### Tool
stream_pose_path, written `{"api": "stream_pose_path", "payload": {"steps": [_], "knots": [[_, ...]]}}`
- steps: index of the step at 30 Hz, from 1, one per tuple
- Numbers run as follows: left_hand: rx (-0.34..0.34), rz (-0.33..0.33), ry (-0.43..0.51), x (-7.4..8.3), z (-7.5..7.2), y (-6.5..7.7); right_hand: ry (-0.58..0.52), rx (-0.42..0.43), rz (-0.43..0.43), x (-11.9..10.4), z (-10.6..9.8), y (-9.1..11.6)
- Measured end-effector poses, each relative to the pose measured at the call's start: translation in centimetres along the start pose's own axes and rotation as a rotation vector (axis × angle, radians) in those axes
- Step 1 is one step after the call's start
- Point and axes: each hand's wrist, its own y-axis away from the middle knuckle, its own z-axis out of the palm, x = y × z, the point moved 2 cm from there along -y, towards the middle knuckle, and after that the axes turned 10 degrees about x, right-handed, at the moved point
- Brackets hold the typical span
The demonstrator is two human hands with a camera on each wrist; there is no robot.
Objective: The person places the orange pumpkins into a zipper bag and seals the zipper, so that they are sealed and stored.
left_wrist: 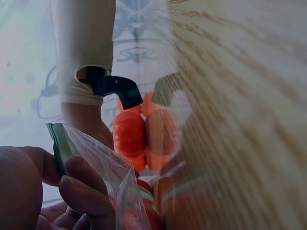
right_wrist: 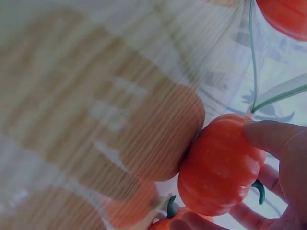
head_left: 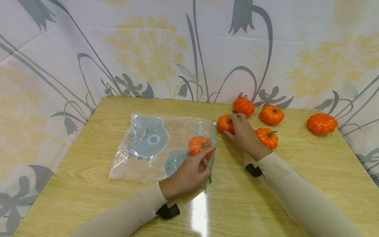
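Note:
A clear zip bag [head_left: 177, 126] with blue cartoon prints and a green zip edge lies flat on the table. One small orange pumpkin [head_left: 195, 144] shows through the plastic near its opening. My left hand [head_left: 189, 172] pinches the green-edged mouth of the bag [left_wrist: 57, 148] between thumb and fingers. Just right of the opening, my right hand [head_left: 244, 135] grips another orange pumpkin [head_left: 224, 123]. The right wrist view has this pumpkin [right_wrist: 220, 165] resting on the tabletop, with the thumb and fingers around it and a green stem beside the fingers.
Several more orange pumpkins stand on the right: one behind the right hand [head_left: 244, 106], one farther right [head_left: 271, 115], one beside the wrist [head_left: 267, 138] and one near the right edge [head_left: 321, 123]. A patterned curtain [head_left: 165, 49] hangs along the back of the wooden table [head_left: 74, 164].

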Motion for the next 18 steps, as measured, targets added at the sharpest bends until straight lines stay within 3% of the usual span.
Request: {"api": "stream_pose_path", "payload": {"steps": [18], "knots": [[0.011,0.016,-0.001,-0.1,0.1,0.0,-0.080,0.007,0.069,-0.7,-0.8,3.2]]}}
